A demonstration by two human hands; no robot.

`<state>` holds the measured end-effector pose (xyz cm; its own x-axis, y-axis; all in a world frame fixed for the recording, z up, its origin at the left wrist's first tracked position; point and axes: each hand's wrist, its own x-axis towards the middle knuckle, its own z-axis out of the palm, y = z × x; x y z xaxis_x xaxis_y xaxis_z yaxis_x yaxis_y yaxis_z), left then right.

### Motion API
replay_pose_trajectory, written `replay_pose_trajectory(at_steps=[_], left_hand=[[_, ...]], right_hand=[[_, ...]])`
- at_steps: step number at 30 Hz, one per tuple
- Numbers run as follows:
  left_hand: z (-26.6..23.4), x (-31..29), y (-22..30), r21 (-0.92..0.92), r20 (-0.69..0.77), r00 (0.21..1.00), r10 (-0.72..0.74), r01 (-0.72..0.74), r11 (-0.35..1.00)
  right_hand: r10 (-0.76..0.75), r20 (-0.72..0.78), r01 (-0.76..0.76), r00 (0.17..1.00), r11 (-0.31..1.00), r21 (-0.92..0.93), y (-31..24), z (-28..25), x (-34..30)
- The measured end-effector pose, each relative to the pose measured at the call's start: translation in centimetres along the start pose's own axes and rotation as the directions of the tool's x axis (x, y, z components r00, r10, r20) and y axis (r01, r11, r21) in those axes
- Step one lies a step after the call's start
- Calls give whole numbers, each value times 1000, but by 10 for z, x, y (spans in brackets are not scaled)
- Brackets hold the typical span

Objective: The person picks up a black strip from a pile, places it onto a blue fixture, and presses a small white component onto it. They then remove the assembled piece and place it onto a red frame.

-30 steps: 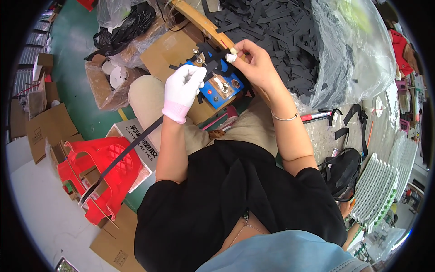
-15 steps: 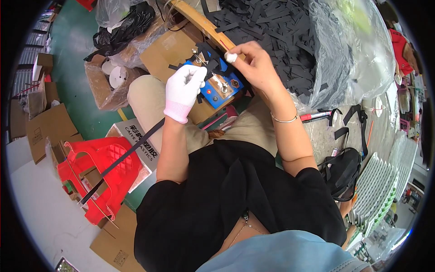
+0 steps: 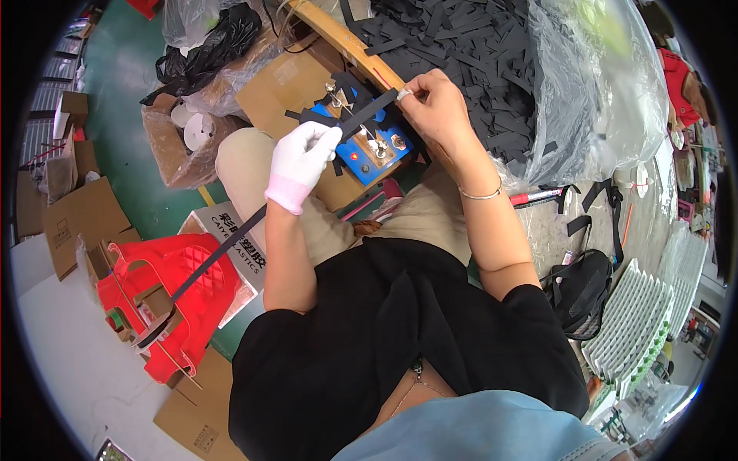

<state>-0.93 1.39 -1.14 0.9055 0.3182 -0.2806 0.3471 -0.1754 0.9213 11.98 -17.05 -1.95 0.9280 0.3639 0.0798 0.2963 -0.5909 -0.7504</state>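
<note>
A black strap (image 3: 369, 111) is stretched between my two hands. My left hand (image 3: 301, 157), in a white glove with a pink cuff, is closed on it. My right hand (image 3: 437, 107), with a white wrapping on a finger, pinches the strap's far end. Below the strap sits a blue device (image 3: 359, 167) with metal posts, a black knob and a red button or light. Short black pieces lie on and around the device. A long black strap (image 3: 223, 247) runs from beneath my left wrist down to the red plastic stool (image 3: 204, 273).
A heap of cut black strips (image 3: 461, 54) fills the space beyond a wooden bar (image 3: 342, 34), beside clear plastic sheeting (image 3: 592, 100). A cardboard box (image 3: 165, 150) with white reels stands at left. A black bag (image 3: 580, 296) lies at right, near stacked white trays (image 3: 634, 319).
The strap now spans from my left hand to my right over the device. My left hand has shifted slightly left and down; my right hand now grips the strap's end.
</note>
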Motion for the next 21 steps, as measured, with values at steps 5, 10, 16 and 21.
replay_pose_trajectory(at_steps=[5,10,16,21], left_hand=[[-4,2,-10,7,-14,1000,-24,24,1000],[1,11,-23,28,-29,1000,5,-5,1000],[-1,10,-28,91,-62,998,3,2,996],[-3,-6,8,-211,-44,999,22,-31,977]], right_hand=[[-43,-18,41,999,996,-76,4,7,2],[-37,-15,35,999,994,-104,3,8,4],[-24,12,25,1000,992,-122,-4,5,0],[-97,-83,101,992,994,35,-14,-5,-4]])
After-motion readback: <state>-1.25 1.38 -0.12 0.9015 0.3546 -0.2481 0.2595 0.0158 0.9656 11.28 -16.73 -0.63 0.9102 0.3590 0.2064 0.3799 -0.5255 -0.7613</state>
